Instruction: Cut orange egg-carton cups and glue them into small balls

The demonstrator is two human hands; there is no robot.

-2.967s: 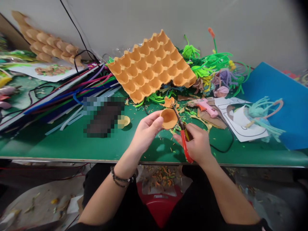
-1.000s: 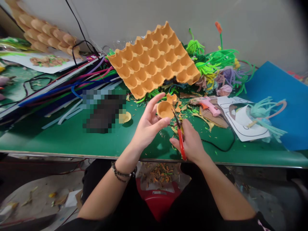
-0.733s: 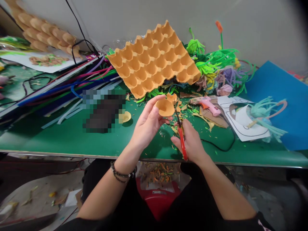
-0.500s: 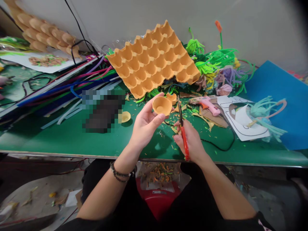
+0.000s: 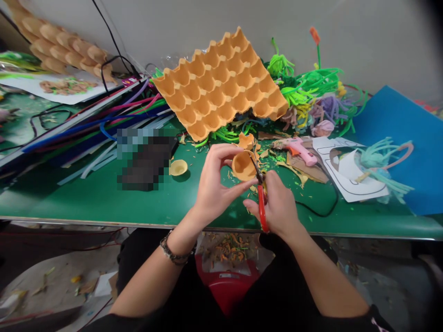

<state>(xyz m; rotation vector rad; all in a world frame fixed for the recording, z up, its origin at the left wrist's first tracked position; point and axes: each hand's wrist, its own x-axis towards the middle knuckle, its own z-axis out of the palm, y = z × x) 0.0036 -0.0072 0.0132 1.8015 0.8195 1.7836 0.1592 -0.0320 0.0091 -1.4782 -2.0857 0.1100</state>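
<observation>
Between the thumb and fingers of my left hand [image 5: 216, 182] is a small round egg-carton cup [image 5: 242, 167], its hollow tilted toward me. My right hand [image 5: 278, 203] is closed around red-handled scissors [image 5: 262, 207]. Their dark blades point up and reach the cup's right rim; whether they are cutting cannot be made out. Behind the cup lies a torn piece of egg carton [image 5: 246, 139]. A paler cut cup [image 5: 178, 168] rests on the table to the left. Farther back, a large egg tray [image 5: 224, 83] with a torn lower edge leans on a pile.
The green table [image 5: 104, 198] carries scattered scraps. A pink glue gun [image 5: 304, 152] and its black cord lie right, beside a white paper cutout [image 5: 363, 186] and a blue board [image 5: 391, 124]. Pipe cleaners [image 5: 321, 83] heap behind. A blurred dark object [image 5: 148, 161] lies left.
The cup has moved slightly right and down and turned in my left hand. The scissors have come against its rim, and my left fingers now arch over it.
</observation>
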